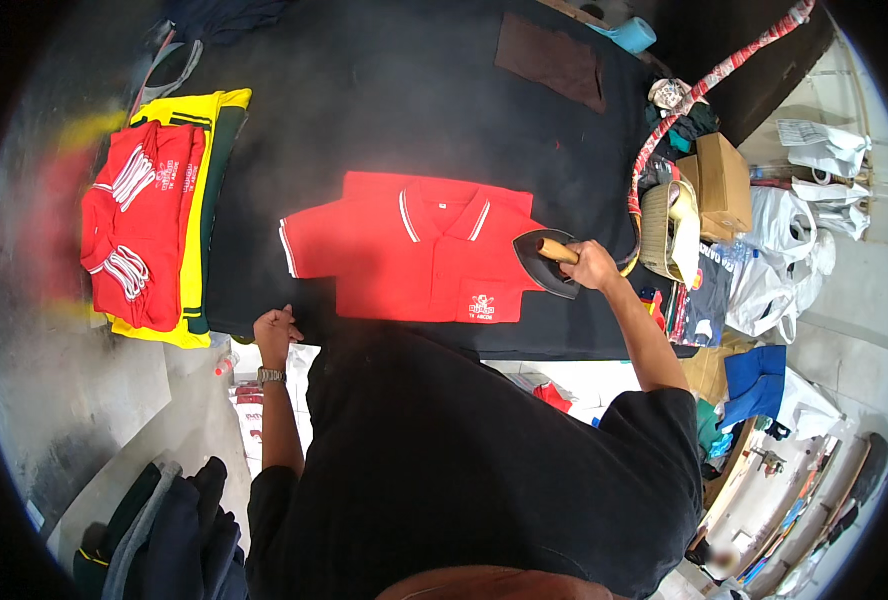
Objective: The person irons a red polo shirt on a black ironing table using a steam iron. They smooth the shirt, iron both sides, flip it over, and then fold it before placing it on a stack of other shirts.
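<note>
A red polo shirt (384,247) with white-striped collar and sleeve trim lies flat, front up, on the black-covered table, its hem side towards me. My right hand (590,264) is closed around the wooden handle of a dark iron (545,262), whose plate rests over the sleeve on the shirt's right side. A wrapped red-and-white hose (648,150) runs near the iron; whether it joins the iron is hidden. My left hand (276,327) is at the table's front edge, left of the shirt, its fingers loosely curled, not touching the shirt. Haze like steam hangs over the cloth.
Folded red shirts (143,277) lie on yellow and dark green garments (194,300) at the left. A brown cloth (550,61) lies at the back. A woven basket (657,225), cardboard box (723,184) and white plastic bags (770,281) crowd the right side. Dark garments (166,540) hang at lower left.
</note>
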The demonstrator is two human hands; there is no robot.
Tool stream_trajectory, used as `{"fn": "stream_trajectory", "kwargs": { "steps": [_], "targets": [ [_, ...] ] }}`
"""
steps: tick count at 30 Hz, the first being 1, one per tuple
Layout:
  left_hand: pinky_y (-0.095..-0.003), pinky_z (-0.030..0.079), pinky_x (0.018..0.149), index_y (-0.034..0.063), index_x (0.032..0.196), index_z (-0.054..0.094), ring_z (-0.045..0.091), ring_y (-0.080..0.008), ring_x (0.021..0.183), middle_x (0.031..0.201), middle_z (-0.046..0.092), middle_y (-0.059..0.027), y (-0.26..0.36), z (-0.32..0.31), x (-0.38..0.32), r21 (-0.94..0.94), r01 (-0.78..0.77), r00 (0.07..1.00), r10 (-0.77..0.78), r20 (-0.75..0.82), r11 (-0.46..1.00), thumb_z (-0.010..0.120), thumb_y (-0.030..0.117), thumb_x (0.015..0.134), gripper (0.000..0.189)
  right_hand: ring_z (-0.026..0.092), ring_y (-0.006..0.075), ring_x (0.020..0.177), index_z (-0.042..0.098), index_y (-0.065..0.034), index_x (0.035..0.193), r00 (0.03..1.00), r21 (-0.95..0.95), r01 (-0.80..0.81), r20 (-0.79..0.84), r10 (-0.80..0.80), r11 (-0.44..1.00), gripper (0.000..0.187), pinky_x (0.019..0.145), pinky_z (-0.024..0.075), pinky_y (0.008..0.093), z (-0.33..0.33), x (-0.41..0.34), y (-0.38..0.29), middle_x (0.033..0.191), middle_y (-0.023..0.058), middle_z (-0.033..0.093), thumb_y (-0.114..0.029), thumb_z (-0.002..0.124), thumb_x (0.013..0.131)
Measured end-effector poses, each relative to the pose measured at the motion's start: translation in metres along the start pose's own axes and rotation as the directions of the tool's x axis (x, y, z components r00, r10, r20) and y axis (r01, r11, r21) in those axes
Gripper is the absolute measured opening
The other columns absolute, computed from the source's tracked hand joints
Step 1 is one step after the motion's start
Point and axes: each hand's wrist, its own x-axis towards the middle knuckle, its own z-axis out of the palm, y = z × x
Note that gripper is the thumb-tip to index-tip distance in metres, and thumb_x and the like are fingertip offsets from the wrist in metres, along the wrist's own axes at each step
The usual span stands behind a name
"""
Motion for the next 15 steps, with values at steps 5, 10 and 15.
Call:
{"fn": "stream_trajectory", "kwargs": {
  "steps": [5,10,15],
  "targets": [
    [-0.0248,0.042,0.039,0.0008,0.069,0.060,0.060,-0.0160,0.041,0.053,0.063,-0.0100,0.004,0.000,0.001,0.029,0.044,0.999,-0.045,0.003,0.999,0.065,0.024,0.102,0.040,0.073,0.0329,0.069,0.076,-0.0011,0.097,0.995,0.127,-0.024,-0.091,0.036,0.992,0.022,0.067,0.0546,0.0415,0.005,0.001,0.012,0.074,0.0219,0.070,-0.018,0.069,0.085],
    [-0.0255,0.042,0.039,0.0013,0.069,0.060,0.060,-0.0161,0.040,0.052,0.062,-0.0101,0.007,0.004,0.004,-0.011,0.072,0.997,-0.072,-0.015,0.997,0.066,0.027,0.101,0.041,0.062,0.0223,0.061,0.075,0.0003,0.100,0.982,0.129,-0.120,-0.130,0.136,0.984,0.023,0.065,0.0503,0.0405,-0.002,0.012,0.014,0.069,0.0178,0.066,-0.018,0.070,0.088],
    [-0.0259,0.041,0.039,0.0012,0.068,0.061,0.060,-0.0160,0.040,0.051,0.061,-0.0097,0.008,0.007,-0.005,0.005,0.017,0.997,-0.016,-0.074,1.000,0.066,0.028,0.100,0.041,0.055,0.0164,0.060,0.074,0.0033,0.102,0.960,0.158,-0.126,-0.229,0.161,0.979,0.035,0.062,0.0488,0.0388,-0.020,0.013,-0.043,0.065,0.0148,0.063,-0.030,0.075,0.091]
  ]
}}
